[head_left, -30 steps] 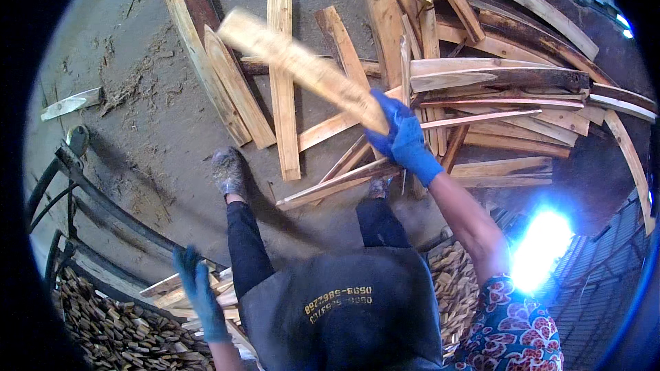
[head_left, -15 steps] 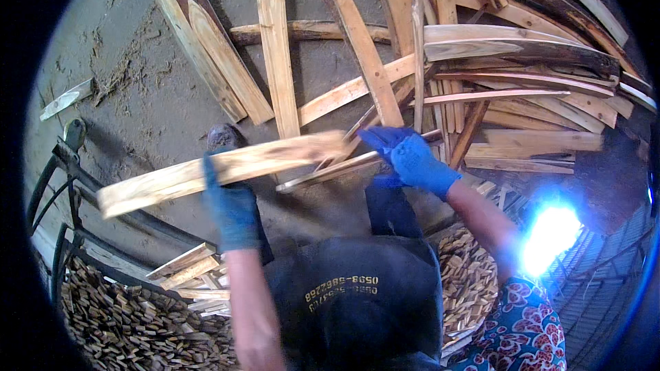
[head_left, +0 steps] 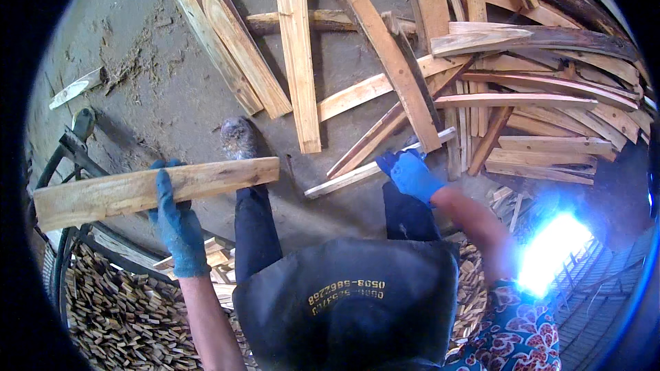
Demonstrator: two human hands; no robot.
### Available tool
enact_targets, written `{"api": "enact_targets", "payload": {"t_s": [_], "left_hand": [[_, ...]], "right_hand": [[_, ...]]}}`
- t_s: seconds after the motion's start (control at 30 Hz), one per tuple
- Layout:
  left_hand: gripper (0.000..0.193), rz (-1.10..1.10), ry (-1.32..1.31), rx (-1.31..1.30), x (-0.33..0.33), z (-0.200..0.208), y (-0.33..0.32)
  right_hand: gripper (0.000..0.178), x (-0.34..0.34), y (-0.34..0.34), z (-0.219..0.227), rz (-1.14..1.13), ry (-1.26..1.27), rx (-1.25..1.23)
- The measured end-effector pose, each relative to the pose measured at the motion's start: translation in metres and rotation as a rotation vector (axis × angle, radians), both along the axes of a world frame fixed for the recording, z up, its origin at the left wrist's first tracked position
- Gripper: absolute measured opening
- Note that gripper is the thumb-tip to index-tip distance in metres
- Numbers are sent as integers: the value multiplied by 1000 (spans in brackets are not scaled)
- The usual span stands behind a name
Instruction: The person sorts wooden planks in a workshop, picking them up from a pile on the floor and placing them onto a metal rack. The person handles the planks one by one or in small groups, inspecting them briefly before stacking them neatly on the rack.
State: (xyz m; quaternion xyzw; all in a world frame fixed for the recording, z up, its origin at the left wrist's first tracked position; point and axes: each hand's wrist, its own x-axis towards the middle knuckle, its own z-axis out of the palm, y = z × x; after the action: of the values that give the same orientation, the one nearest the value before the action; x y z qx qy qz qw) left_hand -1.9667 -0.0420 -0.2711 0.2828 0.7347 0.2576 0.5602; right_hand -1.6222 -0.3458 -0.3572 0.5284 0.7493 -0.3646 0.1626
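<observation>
Leftward now: one plank (head_left: pixel 155 191), left hand (head_left: pixel 177 223).

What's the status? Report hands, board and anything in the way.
Left hand gripping the wooden board, held level above the ground. Right hand free, down at a thin slat by the scrap wood pile. Nothing blocking the board.

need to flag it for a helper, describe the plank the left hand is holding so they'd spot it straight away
Look left of the big heap of wood offcuts, above the wire basket of small cut pieces. The plank lies almost level across the left hand in its blue glove. It alone is lifted off the ground; all other boards lie on the dirt.
</observation>
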Motion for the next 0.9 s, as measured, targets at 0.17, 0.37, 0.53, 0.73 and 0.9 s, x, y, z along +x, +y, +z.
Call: {"api": "enact_targets", "payload": {"t_s": [0.17,0.37,0.53,0.73,0.9], "left_hand": [[40,-30,-23,-112,23,-14,6],[40,-84,15,-177,34,-25,15],[39,-220,-79,-198,47,-48,36],[40,-363,-54,-73,92,-98,84],[51,-459,61,-44,82,-127,88]], "right_hand": [[18,-20,-8,-43,-171,-252,-387],[33,17,-68,-1,-238,37,-619],[44,61,-23,93,-1316,453,-829],[53,80,84,78,-1605,524,-323],[65,76,125,13,-1341,266,39]]}}
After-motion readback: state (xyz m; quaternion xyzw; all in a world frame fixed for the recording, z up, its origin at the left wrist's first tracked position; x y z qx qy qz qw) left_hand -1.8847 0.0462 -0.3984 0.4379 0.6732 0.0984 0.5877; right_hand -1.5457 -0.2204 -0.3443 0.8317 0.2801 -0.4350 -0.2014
